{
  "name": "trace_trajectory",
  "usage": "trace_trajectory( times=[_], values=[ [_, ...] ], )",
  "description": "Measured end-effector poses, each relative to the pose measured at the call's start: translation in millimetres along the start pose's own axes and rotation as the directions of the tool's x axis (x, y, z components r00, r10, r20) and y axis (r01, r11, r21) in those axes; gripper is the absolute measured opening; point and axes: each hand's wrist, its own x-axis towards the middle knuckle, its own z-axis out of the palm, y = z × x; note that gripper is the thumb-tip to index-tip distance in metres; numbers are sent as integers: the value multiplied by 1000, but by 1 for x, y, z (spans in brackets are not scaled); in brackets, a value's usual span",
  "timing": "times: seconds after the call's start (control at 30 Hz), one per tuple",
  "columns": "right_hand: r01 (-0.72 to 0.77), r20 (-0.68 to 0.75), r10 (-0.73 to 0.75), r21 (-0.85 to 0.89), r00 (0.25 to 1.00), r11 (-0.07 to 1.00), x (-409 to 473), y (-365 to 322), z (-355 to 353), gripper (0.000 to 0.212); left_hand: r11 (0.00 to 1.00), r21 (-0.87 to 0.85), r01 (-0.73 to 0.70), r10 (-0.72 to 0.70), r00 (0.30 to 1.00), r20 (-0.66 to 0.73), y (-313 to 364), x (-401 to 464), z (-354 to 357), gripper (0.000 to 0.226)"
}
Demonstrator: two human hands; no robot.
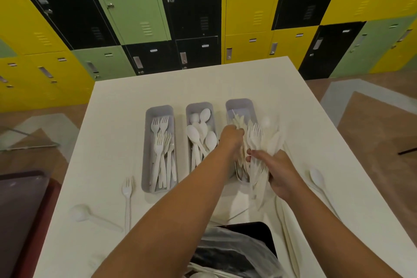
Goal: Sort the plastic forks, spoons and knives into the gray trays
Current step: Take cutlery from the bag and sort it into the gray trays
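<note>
Both hands cover most of the right tray [241, 106] at 1 o'clock, the bundle of cutlery [259, 142] there blurs together, and the bag [237, 253] at 6 o'clock is cropped.

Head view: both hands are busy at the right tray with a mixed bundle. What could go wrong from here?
1. The right hand holds a fanned bundle of cutlery with forks showing in it; a piece could slip into the right tray, where the left hand is working, and mix the types.
2. The loose spoon lies beside the right forearm and could be swept toward the table edge.
3. The loose fork and spoon on the left might get overlooked.
</note>
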Motion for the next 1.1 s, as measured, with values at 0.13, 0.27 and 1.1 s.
trace_trajectory(
  times=[0.13,0.27,1.1],
  values=[
    [22,37,-21,-28,999,999,1,0,3,20,997,-46,-60,63,996,64,2,-14,-8,29],
    [42,27,-42,-18,999,999,3,-1,9,19,993,-96,-62,80,976,202,-4,-47,-24,38],
    [33,179,-15,-95,984,995,-8,25,88,17,873,-487,3,-65,992,-110,-58,-69,-111,9]
  ],
)
